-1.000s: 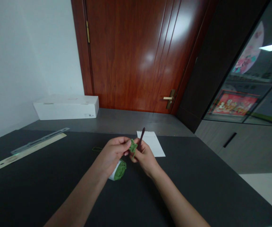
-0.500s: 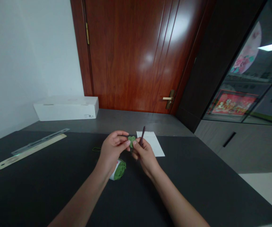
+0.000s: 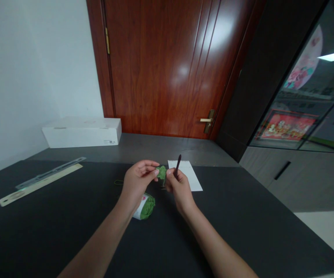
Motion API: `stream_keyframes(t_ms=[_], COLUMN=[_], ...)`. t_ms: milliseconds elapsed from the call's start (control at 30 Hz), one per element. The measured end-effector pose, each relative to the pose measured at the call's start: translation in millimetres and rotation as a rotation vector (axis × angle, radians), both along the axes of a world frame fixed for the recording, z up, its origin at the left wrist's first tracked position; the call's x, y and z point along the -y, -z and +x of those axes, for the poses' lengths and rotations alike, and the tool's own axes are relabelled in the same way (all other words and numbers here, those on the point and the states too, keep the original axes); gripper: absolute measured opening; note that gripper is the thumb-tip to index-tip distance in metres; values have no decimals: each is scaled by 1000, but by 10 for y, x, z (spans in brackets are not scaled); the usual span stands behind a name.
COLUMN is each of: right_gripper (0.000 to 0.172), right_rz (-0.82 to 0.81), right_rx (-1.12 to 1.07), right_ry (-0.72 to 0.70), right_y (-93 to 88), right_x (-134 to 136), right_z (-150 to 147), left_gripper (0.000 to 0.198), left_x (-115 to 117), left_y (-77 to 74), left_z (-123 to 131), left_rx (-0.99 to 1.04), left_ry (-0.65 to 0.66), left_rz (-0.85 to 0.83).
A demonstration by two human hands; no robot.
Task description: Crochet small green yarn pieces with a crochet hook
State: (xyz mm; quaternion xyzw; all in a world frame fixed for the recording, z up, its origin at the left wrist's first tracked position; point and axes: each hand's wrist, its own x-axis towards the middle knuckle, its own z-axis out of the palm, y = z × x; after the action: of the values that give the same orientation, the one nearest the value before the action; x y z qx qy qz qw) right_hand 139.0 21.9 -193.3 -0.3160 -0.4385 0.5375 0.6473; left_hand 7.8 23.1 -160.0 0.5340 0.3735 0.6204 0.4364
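Between thumb and fingers, my left hand (image 3: 139, 177) pinches a small green crocheted piece (image 3: 161, 172) above the table. My right hand (image 3: 179, 185) is closed around a crochet hook with a dark handle (image 3: 178, 162), which sticks up past the fingers; its working end is hidden by the hand. The right fingertips are just beside the piece's right edge. Below my left wrist lies a ball of green yarn (image 3: 147, 208) with a white paper band. A loop of green strand (image 3: 118, 182) rests on the table left of the left hand.
A white notepad (image 3: 193, 179) lies behind my right hand on the black table (image 3: 77, 235). Two rulers, one clear (image 3: 51, 172) and one cream (image 3: 42, 185), lie at the left. A long white box (image 3: 81, 133) stands against the wall at the back left.
My right hand has moved slightly to the right, its thumb leaving the green piece, and the hook handle went with it. The left hand keeps its pinch nearly in place.
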Motion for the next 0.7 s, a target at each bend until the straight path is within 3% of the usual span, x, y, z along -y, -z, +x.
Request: stream_keyframes(t_ms=[133, 233, 333, 500, 567, 700], right_gripper=[48, 45, 43, 42, 41, 43], right_rz=[-18, -19, -35, -56, -47, -50], right_rx=[-67, 24, 9, -90, -58, -10], right_ry=[-94, -51, -31, -159, -119, -24], right_y=[-2, 28, 55, 68, 79, 87], right_x=[7, 4, -7, -29, -39, -55], right_z=[-27, -47, -50, -29, -23, -5], left_gripper=[20, 19, 20, 25, 21, 23], left_x=[-17, -9, 2, -41, -73, -91], left_y=[32, 43, 47, 82, 85, 36], left_z=[17, 36, 56, 34, -1, -62], left_rx=[37, 60, 126, 305, 170, -301], left_ry=[-52, -77, -65, 20, -5, -36], left_rz=[14, 6, -30, -202, -139, 275])
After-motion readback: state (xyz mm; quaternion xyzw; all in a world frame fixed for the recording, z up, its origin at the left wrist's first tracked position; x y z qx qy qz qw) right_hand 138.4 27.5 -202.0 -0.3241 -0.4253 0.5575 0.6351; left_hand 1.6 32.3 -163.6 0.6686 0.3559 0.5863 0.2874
